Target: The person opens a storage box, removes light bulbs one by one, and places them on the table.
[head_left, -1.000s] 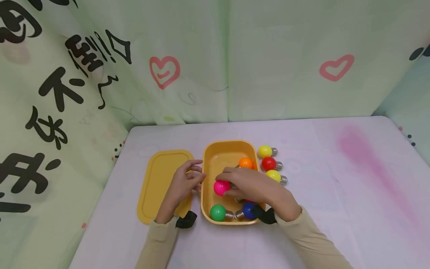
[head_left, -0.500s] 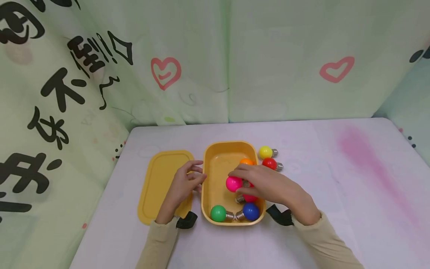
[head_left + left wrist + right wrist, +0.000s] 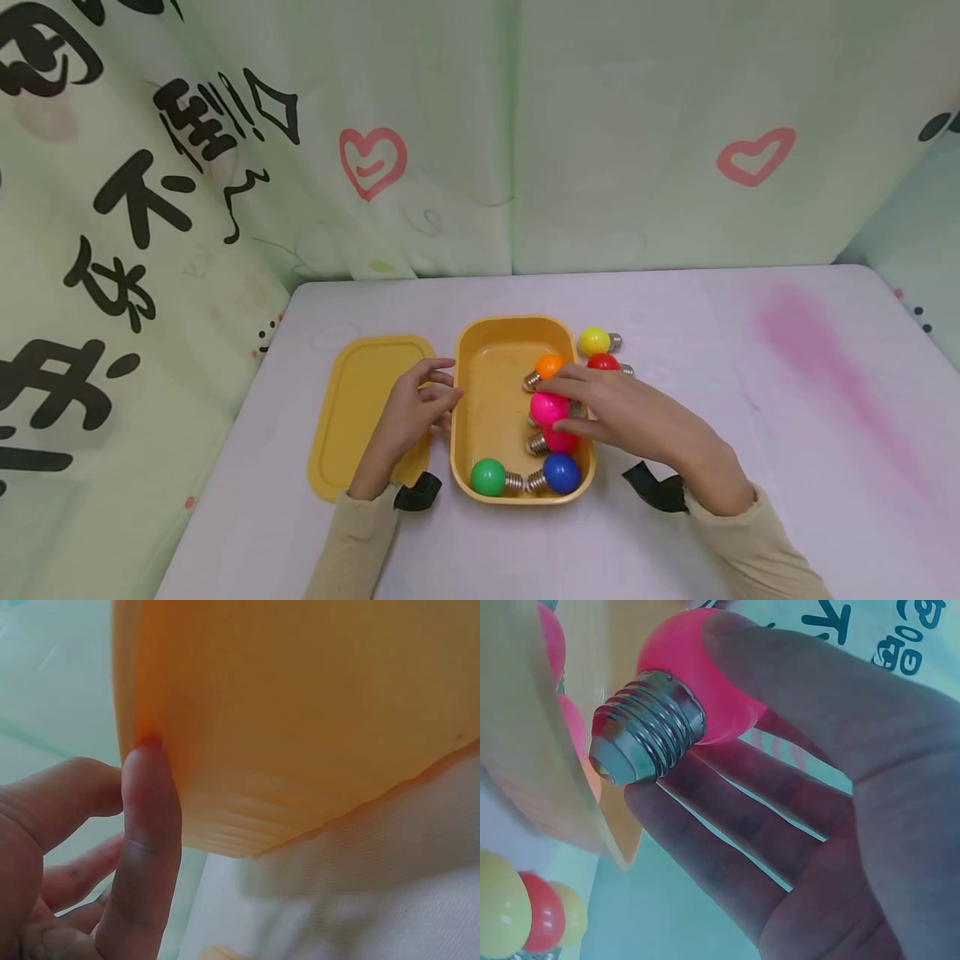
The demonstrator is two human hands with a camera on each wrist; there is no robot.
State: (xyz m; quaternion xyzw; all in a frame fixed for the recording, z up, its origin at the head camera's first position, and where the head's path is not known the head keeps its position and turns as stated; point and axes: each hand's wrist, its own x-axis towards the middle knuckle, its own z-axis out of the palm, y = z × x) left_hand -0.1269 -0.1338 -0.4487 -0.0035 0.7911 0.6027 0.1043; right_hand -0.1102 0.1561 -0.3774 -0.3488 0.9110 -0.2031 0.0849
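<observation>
Pinched bulb: a glossy hot-pink round bulb with silver screw base (image 3: 549, 408), above the right half of the orange-yellow plastic box with rounded corners (image 3: 487, 358).
Grip: the right hand (image 3: 622, 417) pinches its globe, thumb on the near side, fingers on the far side, gap just the globe's width; the base points toward the box's right wall.
Steadier hand: the left hand (image 3: 415, 404), fingers loosely bent, touches the box's left wall.
Bulbs inside: green (image 3: 488, 477), near left corner; blue (image 3: 562, 473), near right corner; second pink (image 3: 558, 439), then orange (image 3: 549, 366), farther back along the right side.
Bulbs right of box: yellow (image 3: 594, 340), red (image 3: 603, 362), second yellow (image 3: 499, 900).
Left of box: flat yellow rounded panel (image 3: 341, 417).
Tabletop: white cloth (image 3: 675, 333); pink smear (image 3: 802, 325) well right of the box.
Room: pale green curtain (image 3: 600, 125) behind the box, with pink hearts (image 3: 372, 170) and black lettering (image 3: 137, 212).
</observation>
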